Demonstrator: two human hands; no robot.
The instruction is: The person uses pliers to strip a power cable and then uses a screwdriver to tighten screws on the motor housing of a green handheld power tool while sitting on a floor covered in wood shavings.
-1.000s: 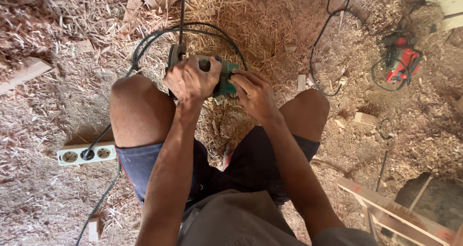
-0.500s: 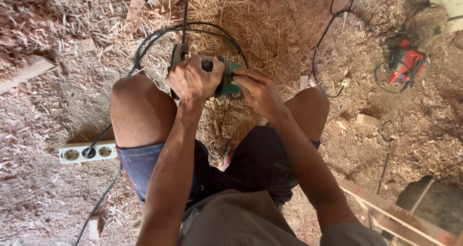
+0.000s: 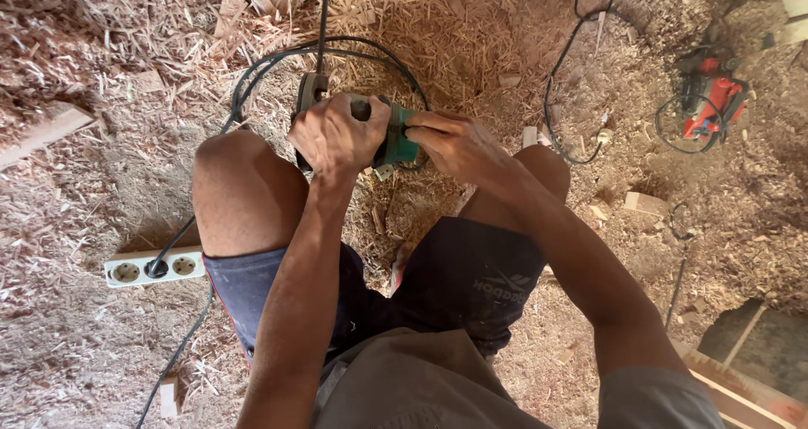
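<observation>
Both hands, left hand [image 3: 337, 136] and right hand [image 3: 454, 145], clamp a green power tool [image 3: 396, 143] above wood shavings [image 3: 471, 42].

light: warm, even daylight, fairly bright
shadows: soft, under the knees and arms on the floor [image 3: 101, 185]
glare: none, mild bright patch top centre
focus: sharp centre
edges: wide-angle bending, corners slightly soft, darker lower right

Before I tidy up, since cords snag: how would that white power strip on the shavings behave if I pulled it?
The white power strip looks rigid and probably light, so it would likely slide easily. Its plugged-in black cable seems floppy and may drag through the wood shavings.
</observation>
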